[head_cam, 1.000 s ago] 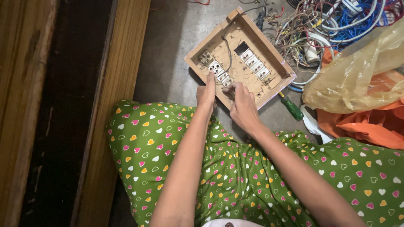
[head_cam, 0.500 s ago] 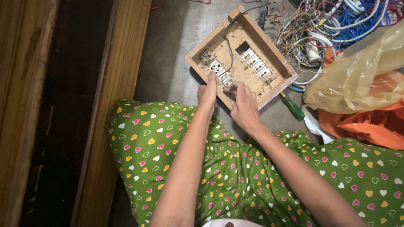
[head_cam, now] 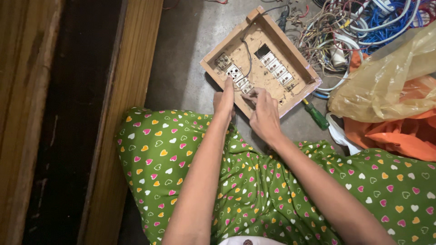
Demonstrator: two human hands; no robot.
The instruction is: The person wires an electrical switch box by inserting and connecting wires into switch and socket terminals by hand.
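Switch board: the shallow wooden switch board box (head_cam: 261,61) lies face-down and tilted on the grey concrete floor (head_cam: 181,59), just past your knees, its open back toward you.
Inside the box: two rows of white switch and socket backs (head_cam: 276,69), with a dark wire curving between them.
Your left hand (head_cam: 224,100): it rests on the box's near edge, fingers together and stretched forward, fingertips touching the nearer row of fittings; it clamps nothing.
Your right hand (head_cam: 263,113): it sits just beside the left, fingers curled and pinched close at the nearer row; you cannot tell whether they grip anything.
Screwdriver: a green-handled screwdriver (head_cam: 316,115) lies on the floor just beside the box's right corner.
Wires: a tangle of blue, white and red cables (head_cam: 359,27) crowds the floor behind the box, touching its far side.
Bags: a yellow plastic bag (head_cam: 390,81) over orange cloth (head_cam: 399,134) lies at your right.
Left side: a wooden beam (head_cam: 122,113) runs along the floor.
Lap: green heart-printed fabric (head_cam: 254,190) covers your legs.
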